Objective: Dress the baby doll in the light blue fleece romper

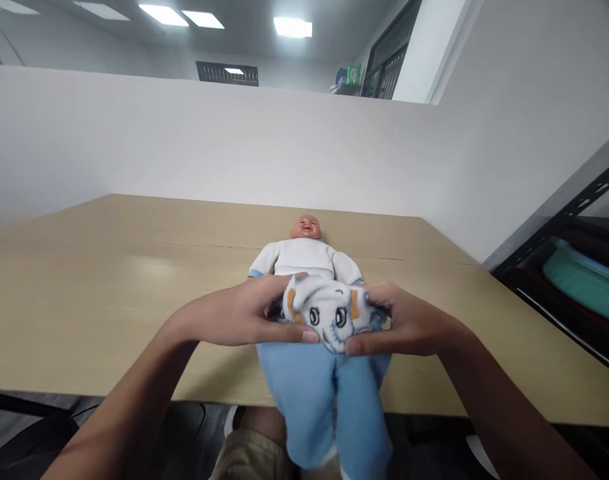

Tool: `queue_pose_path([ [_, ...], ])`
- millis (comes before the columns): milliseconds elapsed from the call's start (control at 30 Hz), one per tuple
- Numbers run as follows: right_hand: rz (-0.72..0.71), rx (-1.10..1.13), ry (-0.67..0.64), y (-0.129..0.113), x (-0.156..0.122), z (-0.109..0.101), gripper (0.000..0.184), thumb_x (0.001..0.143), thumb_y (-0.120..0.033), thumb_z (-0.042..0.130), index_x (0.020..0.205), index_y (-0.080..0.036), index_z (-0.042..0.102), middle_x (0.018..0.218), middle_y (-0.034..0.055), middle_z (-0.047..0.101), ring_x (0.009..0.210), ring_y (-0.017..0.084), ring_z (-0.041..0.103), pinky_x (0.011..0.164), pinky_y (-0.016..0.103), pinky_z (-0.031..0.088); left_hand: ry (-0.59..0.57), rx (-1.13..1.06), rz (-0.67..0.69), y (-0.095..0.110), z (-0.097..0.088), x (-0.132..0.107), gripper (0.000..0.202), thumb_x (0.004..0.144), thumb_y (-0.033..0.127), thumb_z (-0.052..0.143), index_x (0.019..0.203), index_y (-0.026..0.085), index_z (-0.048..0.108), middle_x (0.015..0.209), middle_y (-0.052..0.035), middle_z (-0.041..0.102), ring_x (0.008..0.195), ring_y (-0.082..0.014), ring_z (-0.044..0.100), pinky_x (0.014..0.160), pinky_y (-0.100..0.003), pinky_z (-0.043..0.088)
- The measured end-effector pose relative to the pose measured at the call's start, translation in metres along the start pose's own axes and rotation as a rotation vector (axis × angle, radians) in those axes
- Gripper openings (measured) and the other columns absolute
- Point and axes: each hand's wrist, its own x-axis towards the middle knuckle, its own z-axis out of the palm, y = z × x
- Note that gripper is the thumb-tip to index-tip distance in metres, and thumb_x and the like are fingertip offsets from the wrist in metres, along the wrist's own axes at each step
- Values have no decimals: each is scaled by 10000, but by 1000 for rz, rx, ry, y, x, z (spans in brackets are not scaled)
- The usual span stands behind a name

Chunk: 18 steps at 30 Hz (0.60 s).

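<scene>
Because the blue trousers (299,393) hang past the near edge of the surface (109,287), a loosened pinch could drop them toward your lap (249,457); uneven pull could twist the printed face (327,317). Your left hand (234,315) and right hand (414,323) clamp the bunched top from either side, thumbs foremost, forearms (139,383) angled inward; doll (304,252) just beyond.
</scene>
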Motion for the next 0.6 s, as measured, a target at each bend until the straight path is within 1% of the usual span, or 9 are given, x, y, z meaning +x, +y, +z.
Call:
queue_pose_path([
  [67, -2, 61, -22, 2, 9, -14, 335, 893, -400, 869, 1130, -176, 793, 1007, 20, 785, 897, 170, 735, 775, 226, 594, -42, -18, 15, -8, -13, 8, 356, 967, 495, 766, 1166, 202, 723, 1037, -17, 731, 913, -190, 660, 772, -255, 538],
  [100, -11, 79, 0, 3, 14, -21, 365, 911, -409, 851, 1182, -175, 778, 1049, 30, 784, 933, 177, 741, 797, 232, 600, -46, -41, 50, -12, -20, 13, 333, 976, 481, 759, 1151, 199, 735, 1042, -22, 735, 934, -195, 668, 800, -262, 552],
  [167, -21, 61, 36, 4, 24, -35, 439, 910, -447, 845, 1244, -176, 757, 1104, 38, 784, 990, 192, 754, 846, 252, 617, 12, -122, 142, -19, -33, 22, 317, 1009, 455, 723, 1189, 195, 737, 1108, -42, 737, 1036, -215, 679, 910, -294, 573],
  [233, -15, -26, -60, 3, 38, -47, 525, 855, -478, 879, 1267, -178, 754, 1171, 32, 778, 1089, 216, 752, 955, 297, 619, 106, -198, 207, -24, -44, 32, 330, 1024, 450, 707, 1220, 185, 725, 1135, -57, 731, 1102, -229, 678, 980, -321, 575],
  [333, -2, -147, -289, 1, 61, -58, 537, 787, -435, 923, 1245, -199, 769, 1244, -2, 759, 1216, 229, 712, 1052, 318, 591, 197, -207, 196, -28, -55, 47, 322, 1028, 460, 702, 1156, 166, 730, 1019, -43, 727, 983, -201, 694, 895, -294, 594],
  [367, 8, -147, -323, 1, 69, -60, 508, 796, -422, 918, 1233, -206, 771, 1242, -7, 758, 1213, 225, 709, 1055, 313, 591, 209, -200, 189, -28, -58, 52, 326, 1027, 463, 702, 1152, 163, 732, 987, -38, 726, 945, -195, 695, 864, -289, 598],
  [433, 33, -105, -289, 4, 82, -61, 508, 813, -428, 911, 1244, -211, 750, 1227, 8, 760, 1176, 230, 711, 1055, 325, 600, 235, -210, 223, -30, -61, 62, 341, 1019, 460, 711, 1181, 161, 736, 976, -46, 737, 934, -205, 703, 844, -293, 603],
  [533, 60, -86, -184, 13, 93, -58, 582, 767, -462, 942, 1237, -199, 721, 1169, 39, 756, 1121, 254, 705, 1081, 382, 596, 302, -251, 337, -33, -63, 75, 316, 991, 420, 752, 1179, 165, 750, 1027, -71, 760, 989, -223, 711, 852, -275, 593],
  [600, 59, -55, -185, 21, 95, -55, 515, 792, -459, 921, 1191, -197, 727, 1123, 42, 756, 1081, 252, 708, 1060, 392, 607, 315, -273, 321, -37, -66, 79, 262, 999, 396, 744, 1141, 176, 754, 1028, -60, 762, 964, -204, 710, 816, -242, 578],
])
